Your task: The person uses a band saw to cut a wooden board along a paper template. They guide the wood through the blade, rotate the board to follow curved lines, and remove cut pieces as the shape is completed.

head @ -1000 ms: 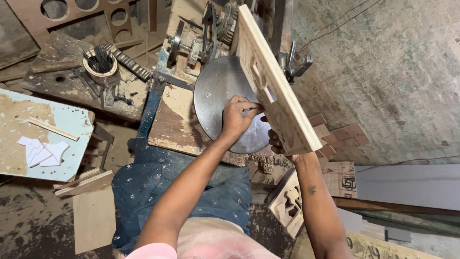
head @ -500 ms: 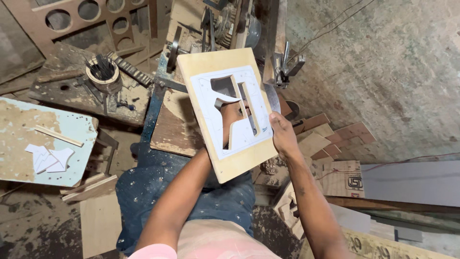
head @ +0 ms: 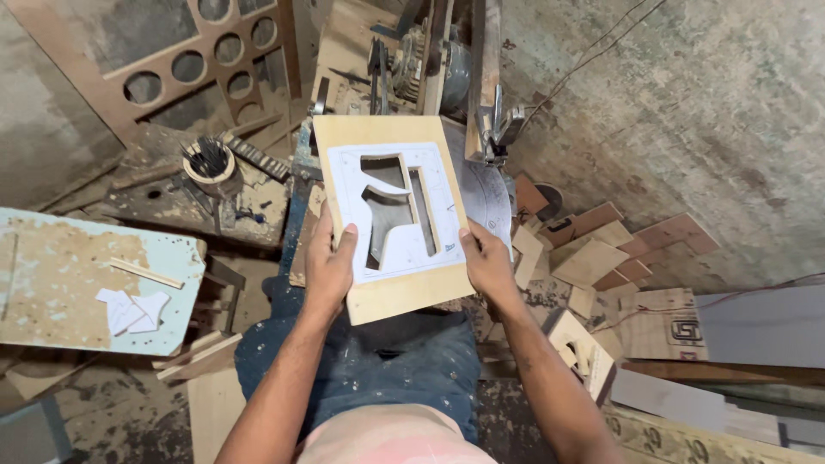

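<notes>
Plywood panel (head: 388,296) held flat, left hand (head: 329,268) and right hand (head: 486,263) gripping opposite edges.

Left hand (head: 328,268) and right hand (head: 485,262) grip opposite lower edges of a plywood panel (head: 391,292), face up, white paper template (head: 344,193) glued on, shaped cutouts through it. Scroll saw (head: 447,60) just beyond. Wood offcuts (head: 601,249) piled right; pale blue board (head: 51,275) left.

Both forearms reaching forward, left hand (head: 329,266) and right hand (head: 486,262) — fingers curled, gripping
</notes>
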The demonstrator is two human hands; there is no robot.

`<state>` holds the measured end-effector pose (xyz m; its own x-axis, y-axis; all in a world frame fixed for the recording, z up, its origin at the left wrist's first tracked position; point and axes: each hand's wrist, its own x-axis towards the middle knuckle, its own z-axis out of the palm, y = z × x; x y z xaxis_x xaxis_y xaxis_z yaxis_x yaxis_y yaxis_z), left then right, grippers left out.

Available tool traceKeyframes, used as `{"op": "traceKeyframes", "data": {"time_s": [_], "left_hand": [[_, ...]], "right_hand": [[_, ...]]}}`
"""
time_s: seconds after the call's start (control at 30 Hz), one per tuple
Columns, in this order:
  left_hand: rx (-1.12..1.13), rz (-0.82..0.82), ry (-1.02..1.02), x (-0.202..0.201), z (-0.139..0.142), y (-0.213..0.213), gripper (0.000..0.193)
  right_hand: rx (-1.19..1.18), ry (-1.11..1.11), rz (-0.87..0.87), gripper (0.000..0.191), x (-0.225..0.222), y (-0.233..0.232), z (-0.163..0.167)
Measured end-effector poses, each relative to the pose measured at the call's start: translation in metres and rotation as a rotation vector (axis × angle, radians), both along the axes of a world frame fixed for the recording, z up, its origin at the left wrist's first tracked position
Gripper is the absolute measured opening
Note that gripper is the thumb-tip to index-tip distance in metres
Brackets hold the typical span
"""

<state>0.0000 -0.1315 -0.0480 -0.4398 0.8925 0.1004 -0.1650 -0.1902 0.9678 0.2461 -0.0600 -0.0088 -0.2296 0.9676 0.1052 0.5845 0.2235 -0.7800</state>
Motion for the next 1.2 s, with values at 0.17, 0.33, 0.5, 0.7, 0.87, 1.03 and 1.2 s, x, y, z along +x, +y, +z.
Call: {"op": "traceKeyframes", "data": {"time_s": [0.17,0.33,0.5,0.7,0.87,1.03,1.2], "left_hand": [[-0.037,-0.007,-0.152,-0.003,-0.021,0.011,0.052],[-0.180,0.093,0.300,-0.010,-0.037,0.016,0.055],[-0.339,0.096,0.440,-0.031,-0.023,0.015,0.066],[0.159,-0.016,0.562,0.006,0.007,0.052,0.037],[0.225,-0.245,0.750,0.056,0.009,0.095,0.042],[0.036,-0.230,0.438,0.061,0.000,0.097,0.038],[0.035,-0.272,0.415,0.060,0.002,0.100,0.052]], "right_hand": [[0.351,-0.153,0.025,0.034,-0.002,0.000,-0.012],[0.505,-0.465,-0.059,0.042,0.000,-0.002,-0.040],[0.194,0.158,-0.103,0.024,0.009,0.031,-0.020],[-0.227,0.814,0.123,0.031,-0.020,0.112,0.084],[0.062,0.324,0.174,0.020,-0.047,0.071,0.127],[0.645,-0.092,0.330,0.020,-0.025,-0.004,0.125],[0.481,0.193,0.076,0.036,-0.039,0.034,0.123]]}}
